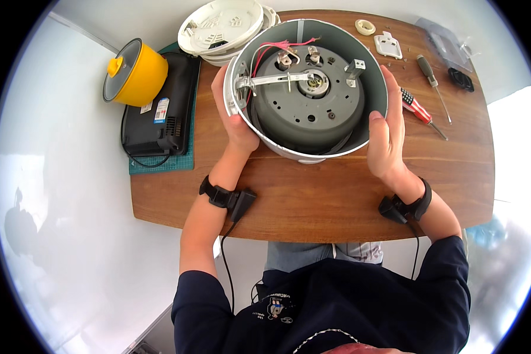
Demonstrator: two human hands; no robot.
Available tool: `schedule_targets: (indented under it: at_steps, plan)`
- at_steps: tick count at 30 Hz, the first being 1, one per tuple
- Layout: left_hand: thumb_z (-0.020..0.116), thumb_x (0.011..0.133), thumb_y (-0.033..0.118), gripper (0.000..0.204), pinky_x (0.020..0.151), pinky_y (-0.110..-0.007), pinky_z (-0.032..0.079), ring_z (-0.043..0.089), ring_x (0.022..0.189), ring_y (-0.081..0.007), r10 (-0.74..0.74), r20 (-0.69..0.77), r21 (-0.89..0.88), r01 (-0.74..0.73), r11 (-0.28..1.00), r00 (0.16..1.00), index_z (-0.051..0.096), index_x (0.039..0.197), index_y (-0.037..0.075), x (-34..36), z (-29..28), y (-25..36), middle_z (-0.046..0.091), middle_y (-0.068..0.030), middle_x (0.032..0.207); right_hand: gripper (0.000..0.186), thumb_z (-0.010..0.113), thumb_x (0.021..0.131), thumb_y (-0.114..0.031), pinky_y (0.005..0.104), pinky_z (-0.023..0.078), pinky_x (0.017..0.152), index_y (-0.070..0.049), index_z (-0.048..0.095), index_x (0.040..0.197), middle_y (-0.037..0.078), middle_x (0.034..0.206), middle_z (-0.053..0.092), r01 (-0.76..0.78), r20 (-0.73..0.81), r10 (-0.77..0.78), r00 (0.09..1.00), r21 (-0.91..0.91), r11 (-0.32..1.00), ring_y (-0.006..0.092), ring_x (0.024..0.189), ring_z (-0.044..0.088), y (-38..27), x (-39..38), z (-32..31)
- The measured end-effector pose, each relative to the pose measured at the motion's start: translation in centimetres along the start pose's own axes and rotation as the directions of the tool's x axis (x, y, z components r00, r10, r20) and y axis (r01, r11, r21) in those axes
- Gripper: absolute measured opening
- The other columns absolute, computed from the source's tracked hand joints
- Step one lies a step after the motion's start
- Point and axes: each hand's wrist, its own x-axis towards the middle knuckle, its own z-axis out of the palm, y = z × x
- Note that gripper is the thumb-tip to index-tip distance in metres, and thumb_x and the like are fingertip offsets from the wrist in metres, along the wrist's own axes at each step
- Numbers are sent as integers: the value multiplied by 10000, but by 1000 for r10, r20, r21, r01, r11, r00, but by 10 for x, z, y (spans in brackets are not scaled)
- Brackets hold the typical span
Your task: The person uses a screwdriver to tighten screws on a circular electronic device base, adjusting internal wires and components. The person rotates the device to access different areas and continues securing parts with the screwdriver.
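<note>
Between my hands is an opened rice cooker body [311,127], a round white-rimmed shell with its open underside facing up. Inside sits a grey domed metal pan with a metal lever [277,79] across it and pink and white wires [280,45] at its far left. My left hand [237,124] wraps the shell's left side. On the right, my right hand [386,138] grips the wall, its thumb near the rim and its fingers along the outside. Parts of the fingers are hidden by the shell.
White plastic covers [221,26] are stacked at the back left. A yellow pot [140,74] rests on a black appliance [159,133] on a green mat [183,162]. To the right lie two screwdrivers [417,109], a cream ring [365,27], a white plate [388,45] and a clear plastic case [445,44].
</note>
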Motion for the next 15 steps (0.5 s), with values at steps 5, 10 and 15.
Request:
schedule_targets:
  at_steps: [5, 10, 15]
  plan:
    - [431, 878, 895, 1118, 1131, -458, 401, 488, 1333, -272, 104, -7, 83, -103, 991, 995, 333, 1476, -44, 1, 0, 2, 460, -170, 1413, 686, 379, 879, -41, 402, 405, 1122, 140, 285, 1534, 303, 1437, 514, 97, -23, -98, 995, -40, 994, 353, 1296, 548, -2, 4, -2]
    - [457, 867, 898, 1122, 1119, -449, 404, 491, 1311, -266, 136, -2, 102, -135, 986, 991, 354, 1460, -49, 2, -1, 4, 468, -161, 1376, 681, 373, 883, -54, 400, 414, 1113, 135, 297, 1533, 297, 1405, 551, 67, -36, -67, 997, -6, 998, 356, 1281, 565, 0, 5, -3]
    - [472, 884, 871, 1103, 1128, -449, 397, 481, 1329, -269, 146, -7, 64, -146, 987, 989, 333, 1465, -56, 3, 3, 5, 462, -171, 1393, 665, 375, 904, -76, 403, 420, 1107, 121, 309, 1536, 295, 1396, 563, 103, -54, -106, 993, -45, 994, 358, 1272, 573, 3, 6, -2]
